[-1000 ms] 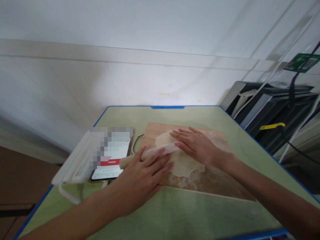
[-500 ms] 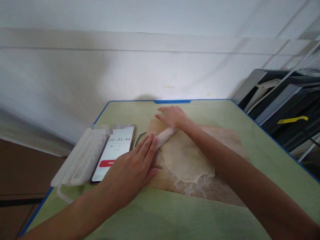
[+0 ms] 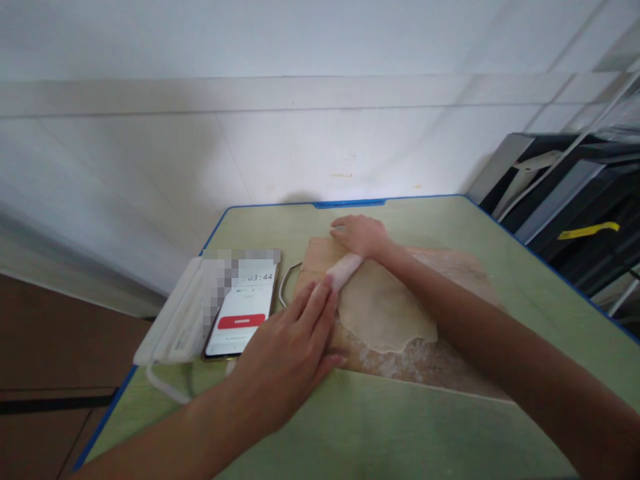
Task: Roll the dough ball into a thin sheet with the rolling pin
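Note:
A pale, floury rolling pin (image 3: 345, 272) lies slantwise along the left edge of a thin sheet of dough (image 3: 387, 310). Whether some dough is wrapped round the pin, I cannot tell. My left hand (image 3: 295, 340) rests on the pin's near end, fingers stretched out and side by side. Across its far end lies my right hand (image 3: 361, 235), palm down, with fingers extended to the left. Both hands press from above rather than wrap round it. Under the dough is a wooden board (image 3: 415, 367) dusted with flour; my right forearm covers part of dough and board.
Left of the board lies a phone (image 3: 240, 307) showing a timer, beside a white device (image 3: 170, 327) with a cable. A thin curved metal rim (image 3: 286, 283) shows by the board. The green table (image 3: 400, 433) meets a white wall; dark boxes (image 3: 575, 193) stand at right.
The camera view has shifted slightly, so the scene sits further right. Both hands and the pin have moved a little rightward over the dough, and less of the pin shows between them.

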Motion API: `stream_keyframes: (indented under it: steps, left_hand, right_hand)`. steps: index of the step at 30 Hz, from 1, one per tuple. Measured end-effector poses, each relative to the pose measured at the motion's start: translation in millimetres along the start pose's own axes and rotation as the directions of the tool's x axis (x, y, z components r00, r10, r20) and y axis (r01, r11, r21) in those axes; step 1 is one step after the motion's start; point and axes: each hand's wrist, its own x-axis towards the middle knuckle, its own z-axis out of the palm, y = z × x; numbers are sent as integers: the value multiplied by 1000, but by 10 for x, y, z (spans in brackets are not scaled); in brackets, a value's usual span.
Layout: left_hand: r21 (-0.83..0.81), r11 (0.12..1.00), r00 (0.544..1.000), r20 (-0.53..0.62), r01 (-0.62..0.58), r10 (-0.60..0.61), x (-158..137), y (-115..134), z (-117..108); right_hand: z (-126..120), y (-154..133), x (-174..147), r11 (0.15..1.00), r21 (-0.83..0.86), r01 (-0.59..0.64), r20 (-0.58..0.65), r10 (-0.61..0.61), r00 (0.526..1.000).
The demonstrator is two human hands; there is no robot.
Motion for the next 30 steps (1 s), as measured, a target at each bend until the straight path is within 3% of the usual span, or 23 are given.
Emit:
stream_keyframes:
  steps: [6, 9, 13, 16, 21, 30]
  left_hand:
    - [41, 999, 999, 42, -29, 28, -24, 153, -27]
    - [61, 997, 999, 6, -37, 36, -15, 149, -6]
    - [87, 996, 999, -28, -34, 36, 9, 130, -3]
    - [88, 996, 998, -59, -24, 29, 7, 128, 14]
    - [47, 999, 993, -114, 20, -15, -10, 87, 88]
    - [-172, 981, 993, -52, 93, -103, -33, 3, 10]
  right_hand:
    - [-114, 296, -839, 996, -68, 63, -64, -67, 996]
    - [-122, 416, -1242, 980, -163, 115, -193, -146, 970]
    - [-116, 483, -1467, 954, -250, 166, -212, -221, 952]
    - [-129, 420, -1310, 972, -185, 143, -154, -172, 973]
    - [-118, 185, -696, 995, -47, 87, -25, -89, 996]
    - [68, -152, 144, 997, 30, 70, 23, -71, 997]
